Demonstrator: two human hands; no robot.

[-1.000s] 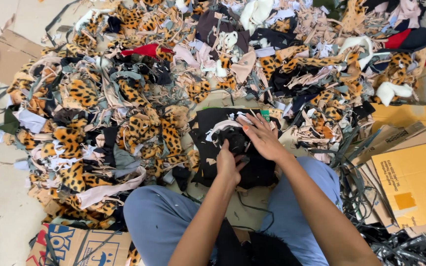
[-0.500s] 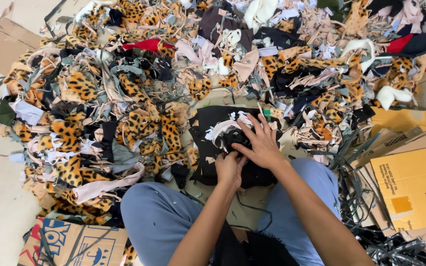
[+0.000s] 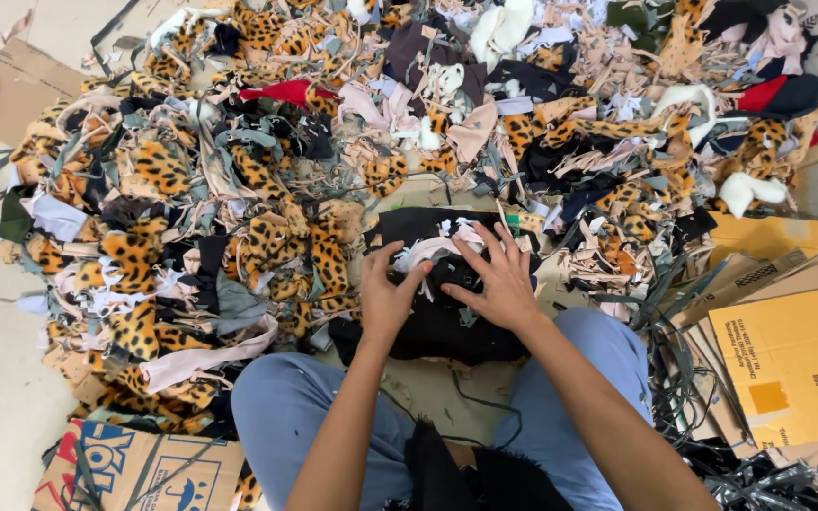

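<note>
**Both hands spread on a heap of black cloth**

We take the black cloth pile [image 3: 447,317] as our landmark; it lies on the floor just beyond our knees in blue trousers [image 3: 295,416]. Our left hand [image 3: 385,293] rests on its left edge, fingers wide and gripping nothing. Our right hand [image 3: 494,279] lies flat on its top, fingers splayed, touching a pale pink strip [image 3: 428,248] draped over the black fabric.

Right of the pile lie flattened yellow cardboard boxes [image 3: 797,364], smooth, with a small orange label and dark print. Below and left of it sits a brown carton [image 3: 134,468] with blue and red lettering. Far to the upper left is a plain brown cardboard sheet [image 3: 7,80].

Beyond the pile spreads a mound of scraps [image 3: 267,189]: fuzzy leopard-print pieces, beige strips, grey and white offcuts, a red piece [image 3: 286,93].
</note>
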